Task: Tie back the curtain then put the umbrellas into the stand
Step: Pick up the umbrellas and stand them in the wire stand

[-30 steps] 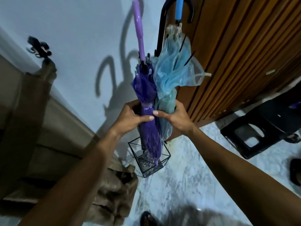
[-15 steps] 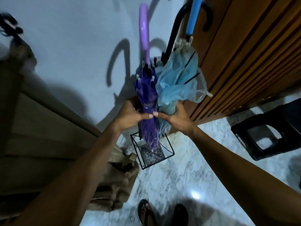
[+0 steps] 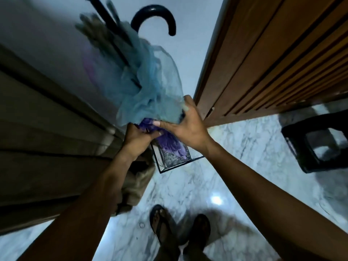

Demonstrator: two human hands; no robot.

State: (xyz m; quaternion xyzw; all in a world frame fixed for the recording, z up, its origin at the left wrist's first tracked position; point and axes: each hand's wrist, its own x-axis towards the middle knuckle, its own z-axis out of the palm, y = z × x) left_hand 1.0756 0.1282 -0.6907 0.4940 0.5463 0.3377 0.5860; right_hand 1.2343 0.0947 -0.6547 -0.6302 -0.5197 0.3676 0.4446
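Curtain (image 3: 47, 147) is hanging bunched against the wall at far left, with its lower end pooling on the marble floor (image 3: 244, 147) beside the stand. The tie itself is not showing, so I'm judging step one as likely done but cannot confirm it. Wooden door (image 3: 282, 63) is filling the right side.

Blue umbrella (image 3: 154, 87) is leaning up and to the left, its canopy loose and motion-blurred. A black crook handle (image 3: 153, 14) is poking out above it; which shaft it belongs to I cannot tell. Purple umbrella (image 3: 169, 142) is sitting lower, its folded canopy showing down inside the wire stand (image 3: 181, 165), so that one is reading as in or nearly in. The blue one's tip is hiding behind the hands, so I'm not calling it seated.

A black stool (image 3: 301, 127) is standing well apart at right, and sandalled feet (image 3: 162, 223) are showing at the bottom.

Right hand (image 3: 188, 127) is wrapping the blue umbrella's lower canopy, thumb up on the fabric and grip closed on it. Left hand (image 3: 137, 140) is curling round the purple fabric just above the stand's rim, grip tight.

Judgement: the task is running late in step two. What is left is lowering the bundle fully, checking that every tip is inside the frame, and letting go.
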